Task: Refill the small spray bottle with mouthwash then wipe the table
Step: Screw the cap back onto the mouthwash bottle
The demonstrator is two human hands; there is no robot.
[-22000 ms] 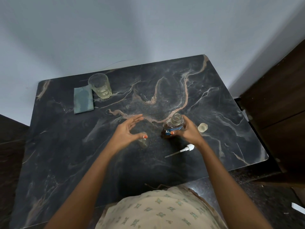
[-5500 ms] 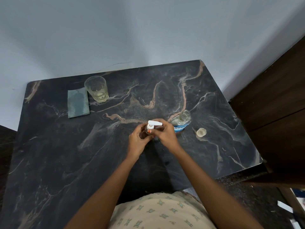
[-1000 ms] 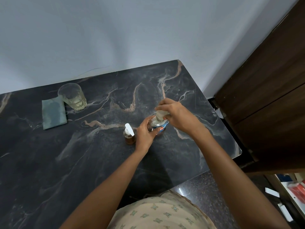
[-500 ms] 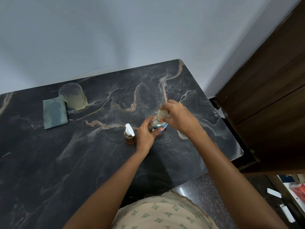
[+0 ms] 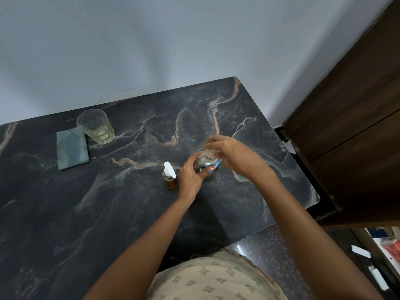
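Observation:
The small spray bottle [image 5: 170,178] stands upright on the dark marble table [image 5: 108,213], holding brown liquid, its white pump head on. Just right of it stands the clear mouthwash bottle [image 5: 207,163] with a blue label. My left hand [image 5: 191,176] wraps around the mouthwash bottle's body. My right hand [image 5: 229,153] comes from above with its fingertips closed on the pale cap [image 5: 209,153] at the bottle's neck. A folded grey-green cloth [image 5: 71,148] lies flat at the back left.
A drinking glass [image 5: 96,126] with a little pale liquid stands beside the cloth, near the wall. A dark wooden cabinet [image 5: 350,131] rises just past the table's right edge. Small white items lie on the floor at the lower right.
The spray bottle was closed and set down earlier. Over the last second both hands stay on the mouthwash bottle, with the right fingers shifting slightly on the cap.

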